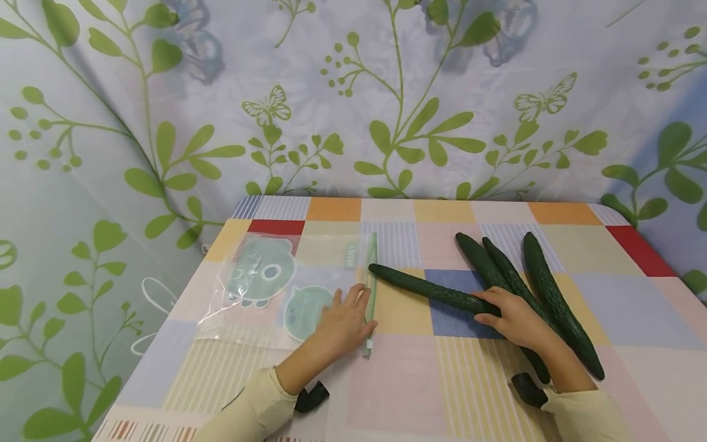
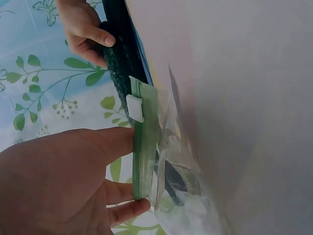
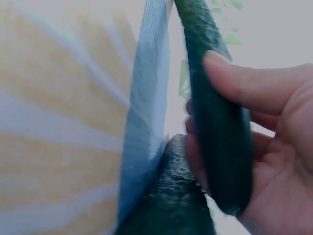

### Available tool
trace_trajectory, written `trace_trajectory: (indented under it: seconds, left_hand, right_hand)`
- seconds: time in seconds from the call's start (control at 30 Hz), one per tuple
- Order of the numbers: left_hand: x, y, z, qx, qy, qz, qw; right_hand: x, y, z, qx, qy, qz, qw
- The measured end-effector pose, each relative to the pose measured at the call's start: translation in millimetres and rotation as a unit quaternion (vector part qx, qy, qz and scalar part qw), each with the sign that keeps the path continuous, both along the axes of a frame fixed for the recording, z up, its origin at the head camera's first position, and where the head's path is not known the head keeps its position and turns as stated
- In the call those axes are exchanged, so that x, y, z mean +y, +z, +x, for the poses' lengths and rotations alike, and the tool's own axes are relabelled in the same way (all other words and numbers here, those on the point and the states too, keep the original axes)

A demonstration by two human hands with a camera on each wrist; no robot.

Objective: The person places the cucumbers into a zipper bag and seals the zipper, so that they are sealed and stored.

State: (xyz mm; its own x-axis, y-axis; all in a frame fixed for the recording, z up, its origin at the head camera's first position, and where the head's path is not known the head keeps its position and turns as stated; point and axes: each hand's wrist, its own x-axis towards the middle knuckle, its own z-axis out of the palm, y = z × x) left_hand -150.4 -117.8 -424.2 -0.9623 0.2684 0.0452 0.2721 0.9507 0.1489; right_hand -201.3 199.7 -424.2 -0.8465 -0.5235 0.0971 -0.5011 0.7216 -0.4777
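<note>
My left hand (image 1: pixel 343 322) lies over the right side of a clear zip bag (image 1: pixel 331 245) printed with pale green animal figures. Its thumb and fingers grip the bag by its green zip strip (image 2: pixel 145 147), which carries a white slider (image 2: pixel 135 108). My right hand (image 1: pixel 513 316) holds a long dark green cucumber (image 1: pixel 425 287) near its right end, thumb along one side and fingers round the other. The cucumber's far tip overlaps the strip at the bag's mouth. Beneath and beyond the right hand lie three more cucumbers, one of them the rightmost cucumber (image 1: pixel 558 304).
A patchwork-patterned tablecloth (image 1: pixel 386 393) covers the table. Behind it hangs a curtain (image 1: pixel 309 73) with green leaves and butterflies. Black straps show at both wrists. A white cord-like loop (image 1: pixel 157 294) appears past the table's left edge.
</note>
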Motion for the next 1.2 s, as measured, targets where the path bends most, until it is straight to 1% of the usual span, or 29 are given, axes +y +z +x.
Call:
trace_trajectory:
  seconds: [0.1,0.27,0.43,0.53,0.67,0.87,1.07,1.2]
  left_hand:
    - [1,-0.8,-1.4,0.001,0.0,-0.011,0.9999]
    - [2,-0.3,-3.0,-0.002,-0.002,-0.028,0.9996]
    - [4,1.8,-3.4,0.002,-0.006,-0.023,0.9997]
    - [4,2.5,-3.5,0.009,-0.005,-0.016,0.9998]
    - [4,2.4,-3.1,0.018,-0.004,-0.021,0.9996]
    - [2,3.0,-1.4,0.034,-0.004,-0.03,0.999]
    - [2,4.0,2.5,0.05,-0.005,-0.062,0.9968]
    - [5,1.7,4.1,0.068,-0.011,-0.076,0.9948]
  right_hand:
    - [0,-3.8,-2.3,0.026,-0.01,-0.024,0.999]
    - [-6,-7.9,-5.9,0.04,-0.015,-0.043,0.998]
    - [-17,-5.1,-13.8,0.028,-0.012,-0.064,0.997]
    - [-26,-1.6,-20.5,0.011,-0.01,-0.072,0.997]
    - [-39,-0.2,-28.8,-0.014,-0.001,-0.085,0.996]
    - [-63,-3.4,-42.0,-0.015,0.019,-0.089,0.996]
    - [-93,-6.0,-54.3,-0.008,0.043,-0.1,0.994]
    - [-111,-4.9,-59.8,-0.009,0.049,-0.113,0.992]
